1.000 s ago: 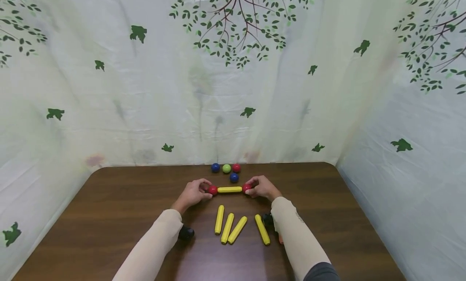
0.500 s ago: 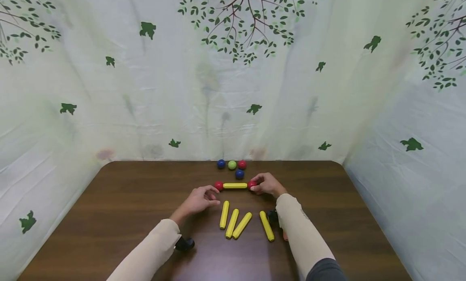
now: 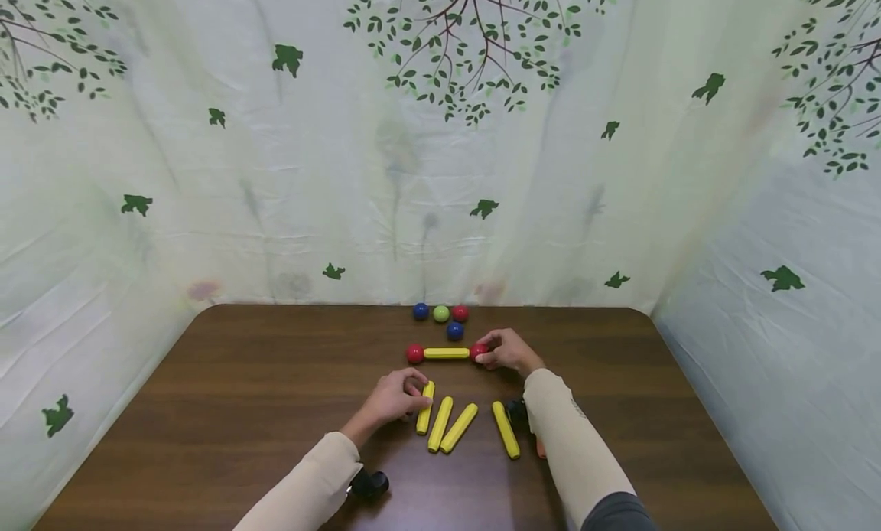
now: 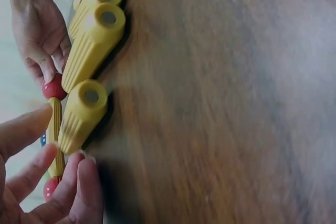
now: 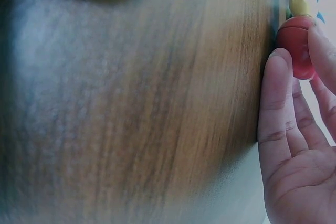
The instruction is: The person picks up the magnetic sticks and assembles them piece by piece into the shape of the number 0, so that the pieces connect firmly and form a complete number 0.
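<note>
Right Grip Pinches Ball of Rod Assembly; Left Grip at Loose Rod

Right grip (image 3: 508, 350): found holding the right red ball (image 3: 476, 353) between thumb and fingers. This ball touches the right end of the joined yellow rod (image 3: 447, 353). The left red ball (image 3: 415, 353) touches the opposite end. The assembly lies left to right across the far half of the desk (image 3: 275, 386).

Left grip (image 3: 392, 397): fingers bent and apart, moderately wide, about the leftmost loose rod (image 3: 422, 421), toward its far end. Whether they touch it cannot be told. That rod lies on the near side of the assembly. A grey disc is set in its near end (image 4: 91, 96).

To its right, the second loose rod (image 3: 440, 424) and third loose rod (image 3: 459, 428) lie with near ends close together and far ends spread. The fourth loose rod (image 3: 505, 430) lies apart, farther right, near the right sleeve (image 3: 574, 454).

Beyond the assembly, a blue ball (image 3: 421, 311), a green ball (image 3: 441, 314) and a spare red ball (image 3: 460, 313) form a row along the far edge. A second blue ball (image 3: 455, 331) sits just nearer. Leaf-printed cloth (image 3: 427, 171) hangs behind.
</note>
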A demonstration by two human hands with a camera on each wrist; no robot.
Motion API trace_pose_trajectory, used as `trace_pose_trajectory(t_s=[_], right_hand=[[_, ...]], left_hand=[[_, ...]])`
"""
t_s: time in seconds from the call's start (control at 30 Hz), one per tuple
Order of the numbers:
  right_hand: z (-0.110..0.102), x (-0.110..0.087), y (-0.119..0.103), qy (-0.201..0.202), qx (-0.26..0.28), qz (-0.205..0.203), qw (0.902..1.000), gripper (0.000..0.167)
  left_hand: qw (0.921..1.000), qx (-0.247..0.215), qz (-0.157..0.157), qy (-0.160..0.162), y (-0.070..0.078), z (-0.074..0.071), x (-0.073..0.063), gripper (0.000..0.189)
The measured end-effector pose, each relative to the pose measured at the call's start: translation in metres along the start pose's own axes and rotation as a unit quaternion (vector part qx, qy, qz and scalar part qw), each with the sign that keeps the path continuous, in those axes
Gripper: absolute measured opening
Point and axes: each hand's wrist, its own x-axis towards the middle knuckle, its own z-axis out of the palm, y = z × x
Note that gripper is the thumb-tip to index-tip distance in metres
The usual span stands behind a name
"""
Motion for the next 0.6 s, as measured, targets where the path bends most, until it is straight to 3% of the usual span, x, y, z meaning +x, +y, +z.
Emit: trace_pose_trajectory(t_s=[0.3,0.6], right_hand=[[-0.0002,-0.0023,-0.0001,0.002,-0.001,0.0,1.0,0.028],[-0.0004,-0.0024,0.0015,-0.002,0.001,-0.002,1.0,0.028]], left_hand=[[0.9978,0.047,-0.03,0.035,0.0039,0.0086,0.0015,0.04],[0.9976,0.034,-0.026,0.054,0.0023,0.01,0.0024,0.028]])
